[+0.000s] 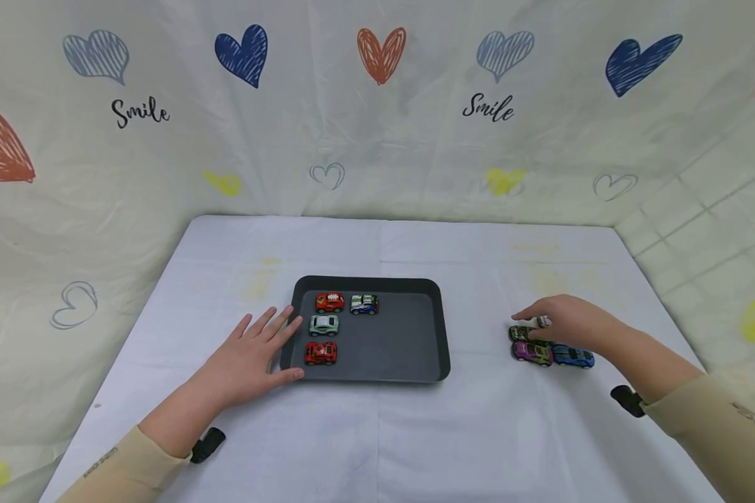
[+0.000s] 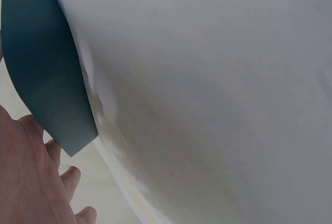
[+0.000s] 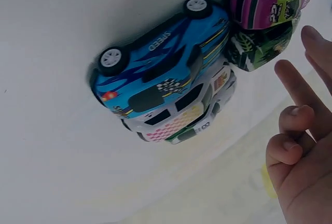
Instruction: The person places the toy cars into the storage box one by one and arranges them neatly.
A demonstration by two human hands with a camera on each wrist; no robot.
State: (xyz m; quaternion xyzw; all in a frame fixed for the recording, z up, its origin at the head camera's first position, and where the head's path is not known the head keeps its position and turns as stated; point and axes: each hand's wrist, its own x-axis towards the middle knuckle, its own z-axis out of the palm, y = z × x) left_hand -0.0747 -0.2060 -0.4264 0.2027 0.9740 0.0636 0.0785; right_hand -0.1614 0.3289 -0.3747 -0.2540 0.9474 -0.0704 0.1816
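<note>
My left hand (image 1: 242, 367) has its fingers spread at the left rim of a dark grey tray (image 1: 405, 342). On the tray's left half stand a red toy car (image 1: 330, 302), a white-and-blue one (image 1: 365, 304), a pale green one (image 1: 324, 325) and another red one (image 1: 321, 353). My right hand (image 1: 572, 323) hovers over a cluster of toy cars, thumb and forefinger apart near a dark green car (image 3: 262, 47). Beside it are a purple-and-green car (image 3: 270, 1), a blue car (image 3: 161, 68) and a white car (image 3: 181, 115), which the hand partly hides in the head view.
A white cloth (image 1: 377, 440) covers the table. Behind it hangs a pale curtain (image 1: 415, 140) printed with hearts and lettering. Both sleeves carry a dark wrist camera, one of them the left camera (image 1: 208, 445).
</note>
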